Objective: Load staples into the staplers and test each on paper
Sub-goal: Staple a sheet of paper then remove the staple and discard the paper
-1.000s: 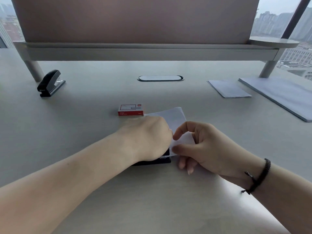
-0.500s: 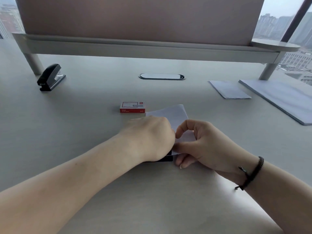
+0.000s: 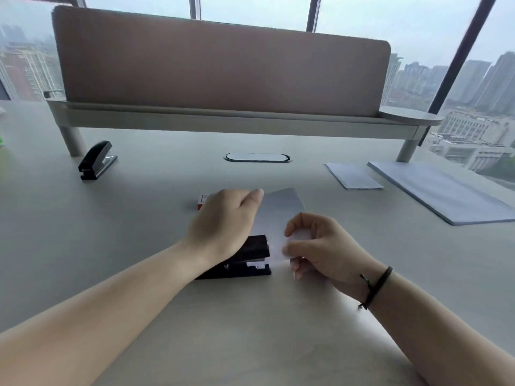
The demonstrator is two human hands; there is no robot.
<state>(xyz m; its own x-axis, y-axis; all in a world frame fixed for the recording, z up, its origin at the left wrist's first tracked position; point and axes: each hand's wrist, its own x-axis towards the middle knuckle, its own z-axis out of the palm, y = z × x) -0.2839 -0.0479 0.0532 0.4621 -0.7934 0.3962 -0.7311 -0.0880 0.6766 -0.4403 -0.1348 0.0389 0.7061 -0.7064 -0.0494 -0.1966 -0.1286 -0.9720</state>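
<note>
Near the middle of the pale grey desk [image 3: 83, 260] we rest our left hand [image 3: 225, 221], fingers loosely curled and gripping nothing, above the black stapler [image 3: 248, 260]. Just right of that stapler, our right hand [image 3: 320, 246] pinches the folded white paper sheet [image 3: 281, 210] between thumb and forefinger. Behind it lies a red staple box [image 3: 201, 201]; far left sits a second black stapler [image 3: 96, 160].

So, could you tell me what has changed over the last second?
The left hand has lifted off the near stapler, uncovering its black top. The right hand still pinches the paper at the stapler's mouth. The far stapler and staple box stayed put.
</note>
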